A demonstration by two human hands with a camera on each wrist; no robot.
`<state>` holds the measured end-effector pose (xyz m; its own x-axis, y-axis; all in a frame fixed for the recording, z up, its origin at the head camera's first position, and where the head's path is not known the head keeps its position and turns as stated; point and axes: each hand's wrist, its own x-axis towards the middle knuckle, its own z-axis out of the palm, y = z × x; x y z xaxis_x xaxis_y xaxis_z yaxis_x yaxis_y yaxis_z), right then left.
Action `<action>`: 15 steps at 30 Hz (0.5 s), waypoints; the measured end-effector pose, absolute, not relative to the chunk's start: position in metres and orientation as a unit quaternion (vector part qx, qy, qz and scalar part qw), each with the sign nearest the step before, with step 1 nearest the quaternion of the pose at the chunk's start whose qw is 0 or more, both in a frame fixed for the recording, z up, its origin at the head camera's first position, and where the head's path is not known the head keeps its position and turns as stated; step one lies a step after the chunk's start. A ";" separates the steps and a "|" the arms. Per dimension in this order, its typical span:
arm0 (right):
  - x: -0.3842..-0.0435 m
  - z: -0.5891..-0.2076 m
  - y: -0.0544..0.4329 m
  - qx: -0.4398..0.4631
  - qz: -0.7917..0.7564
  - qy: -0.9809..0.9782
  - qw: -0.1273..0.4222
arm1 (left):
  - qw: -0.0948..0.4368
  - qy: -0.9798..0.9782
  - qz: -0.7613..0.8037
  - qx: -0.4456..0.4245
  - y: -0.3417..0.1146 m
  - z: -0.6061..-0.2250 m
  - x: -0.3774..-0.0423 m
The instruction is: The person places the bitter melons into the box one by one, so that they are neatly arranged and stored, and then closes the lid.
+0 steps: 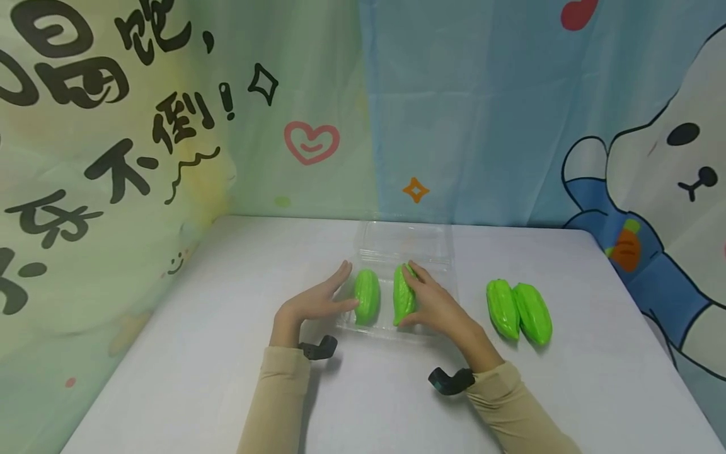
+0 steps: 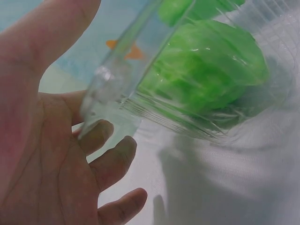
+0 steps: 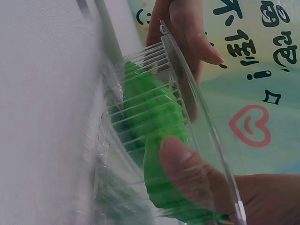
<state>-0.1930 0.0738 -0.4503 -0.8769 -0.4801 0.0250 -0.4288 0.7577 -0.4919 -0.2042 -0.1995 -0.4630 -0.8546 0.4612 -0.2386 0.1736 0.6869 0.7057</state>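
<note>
A clear plastic clamshell box (image 1: 386,302) lies on the table with its lid (image 1: 405,238) folded back. One bright green, bumpy toy bitter melon (image 1: 367,296) lies in the box's left part. My right hand (image 1: 435,308) grips a second bitter melon (image 1: 401,295) in the right part, thumb at its near end and fingers at its far end. Beside the box's left wall is my left hand (image 1: 319,301), its thumb near the first melon and its fingers extended. The left wrist view shows nothing gripped in that palm (image 2: 51,154); whether the hand touches the wall I cannot tell.
Two more green bitter melons, one (image 1: 502,309) and another (image 1: 533,313), lie side by side on the white table (image 1: 227,378), right of the box. A printed curtain (image 1: 454,113) hangs behind the table. Black wrist cameras sit on both wrists.
</note>
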 end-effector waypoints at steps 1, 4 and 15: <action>-0.193 -0.450 0.073 -0.241 -0.250 0.936 0.054 | 0.203 0.896 0.354 0.177 -0.199 -0.463 -0.204; -0.193 -0.451 0.070 -0.237 -0.253 0.936 0.065 | 0.202 0.896 0.354 0.177 -0.198 -0.463 -0.204; -0.195 -0.454 0.057 -0.221 -0.260 0.934 0.102 | 0.200 0.894 0.357 0.183 -0.198 -0.465 -0.207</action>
